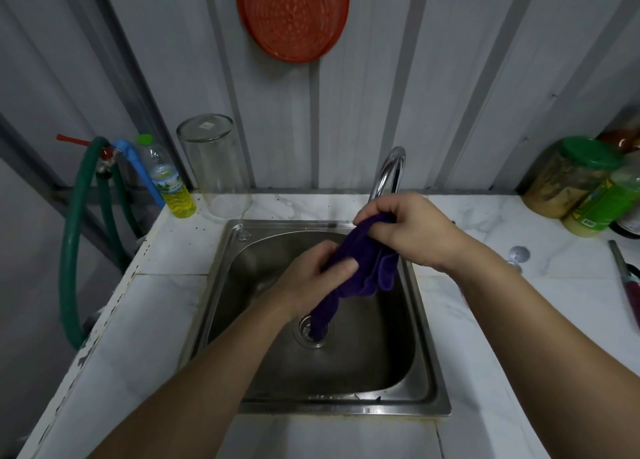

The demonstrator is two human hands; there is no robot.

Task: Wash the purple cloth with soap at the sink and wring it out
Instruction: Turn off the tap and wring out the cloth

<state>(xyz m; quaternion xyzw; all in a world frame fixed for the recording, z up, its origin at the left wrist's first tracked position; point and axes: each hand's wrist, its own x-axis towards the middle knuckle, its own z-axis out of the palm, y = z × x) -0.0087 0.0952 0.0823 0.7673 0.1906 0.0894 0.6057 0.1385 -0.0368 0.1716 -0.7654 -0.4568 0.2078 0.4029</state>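
Note:
The purple cloth [360, 261] hangs bunched over the steel sink [363, 368], its lower end trailing down to the drain [304, 337]. My right hand [412, 230] grips the cloth's upper end just below the chrome tap [389, 171]. My left hand [311, 278] holds the cloth lower down, thumb across the fabric. A plastic bottle of yellow liquid [173, 188] with a green cap stands at the counter's back left corner. No water stream is visible from the tap.
An upturned clear glass jar [214, 164] stands behind the sink on the white tiled counter [166, 306]. Green-lidded jars [581, 181] crowd the back right; a knife [627, 278] lies at the right edge. A green hose [72, 244] loops at left. An orange basket [294, 11] hangs on the wall.

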